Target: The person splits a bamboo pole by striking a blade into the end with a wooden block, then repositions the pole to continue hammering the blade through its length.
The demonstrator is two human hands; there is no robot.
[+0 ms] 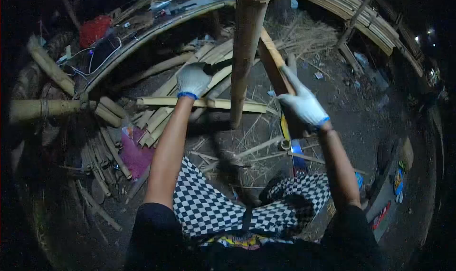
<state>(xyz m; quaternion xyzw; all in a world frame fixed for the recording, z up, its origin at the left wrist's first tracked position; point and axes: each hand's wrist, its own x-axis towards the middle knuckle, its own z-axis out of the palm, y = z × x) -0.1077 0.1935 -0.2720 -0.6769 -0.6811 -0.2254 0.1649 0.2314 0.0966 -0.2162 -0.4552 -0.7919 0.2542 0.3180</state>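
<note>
My left hand, in a white glove with a blue cuff, is closed round a dark, narrow object, perhaps a handle or blade; its kind is too dim to tell. My right hand, also gloved, grips a split bamboo piece that slants up and away, pale along its edge. Its fingers lie along the side of the piece. Between the hands rises an upright bamboo pole, touched by neither as far as I can see. Below my left hand a pale bamboo strip lies crosswise.
Split bamboo lengths are heaped at the left beside a purple-pink sack. A thick horizontal bamboo juts in from the left. Bundled strips curve across the upper right. A red bag sits upper left. Shavings litter the ground.
</note>
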